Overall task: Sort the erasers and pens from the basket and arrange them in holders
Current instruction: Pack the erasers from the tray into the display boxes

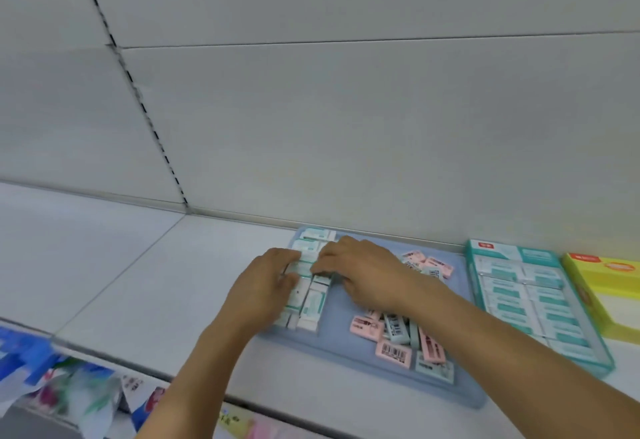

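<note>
Head: white shelf, grey wall panels

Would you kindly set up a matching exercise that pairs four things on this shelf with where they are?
Things:
1. neat rows of white-and-teal erasers
2. loose pile of pink and pale green erasers
3. teal display box of erasers
4. yellow cardboard box

Places:
A. at the far right edge of the view
B. on the left part of the flat blue tray, under both hands
C. on the near right part of the blue tray
D. between the blue tray and the yellow box

Pairs: 1-B, 2-C, 3-D, 4-A
</note>
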Action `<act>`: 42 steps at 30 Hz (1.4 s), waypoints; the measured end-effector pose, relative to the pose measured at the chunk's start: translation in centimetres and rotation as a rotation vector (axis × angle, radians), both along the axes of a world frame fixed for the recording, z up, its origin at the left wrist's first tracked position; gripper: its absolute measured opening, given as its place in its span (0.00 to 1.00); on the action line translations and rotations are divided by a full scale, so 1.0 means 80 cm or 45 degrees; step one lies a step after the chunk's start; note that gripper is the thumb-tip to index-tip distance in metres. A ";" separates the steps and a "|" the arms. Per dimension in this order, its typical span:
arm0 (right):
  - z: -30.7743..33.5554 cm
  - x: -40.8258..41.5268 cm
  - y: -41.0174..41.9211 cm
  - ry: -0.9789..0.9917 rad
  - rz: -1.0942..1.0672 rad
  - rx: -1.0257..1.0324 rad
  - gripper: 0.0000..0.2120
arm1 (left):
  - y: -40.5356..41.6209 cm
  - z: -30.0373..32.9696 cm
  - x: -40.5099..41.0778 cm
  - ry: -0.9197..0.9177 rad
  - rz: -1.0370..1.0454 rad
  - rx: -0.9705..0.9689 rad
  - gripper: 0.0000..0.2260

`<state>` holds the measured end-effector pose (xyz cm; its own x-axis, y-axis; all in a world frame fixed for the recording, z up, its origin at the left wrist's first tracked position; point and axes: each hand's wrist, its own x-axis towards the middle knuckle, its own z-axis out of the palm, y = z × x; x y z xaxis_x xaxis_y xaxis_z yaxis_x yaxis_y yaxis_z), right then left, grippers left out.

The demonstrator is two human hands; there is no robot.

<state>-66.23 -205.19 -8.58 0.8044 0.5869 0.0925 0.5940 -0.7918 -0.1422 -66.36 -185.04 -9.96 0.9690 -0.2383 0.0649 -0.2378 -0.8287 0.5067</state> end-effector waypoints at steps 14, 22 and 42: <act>0.009 -0.016 -0.024 0.223 -0.402 0.552 0.07 | -0.002 0.008 0.027 0.082 0.204 0.121 0.17; 0.032 -0.063 -0.086 0.554 -0.748 1.386 0.05 | -0.016 0.011 0.042 0.216 0.365 -0.097 0.20; -0.019 -0.109 -0.223 -0.064 -1.012 0.491 0.06 | -0.168 0.038 -0.029 0.476 -0.116 -1.134 0.05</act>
<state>-74.94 -223.06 -10.07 0.9508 -0.2233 0.2148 -0.0988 -0.8755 -0.4729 -68.65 -198.47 -6.93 0.9441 -0.3259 -0.0503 0.0216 -0.0912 0.9956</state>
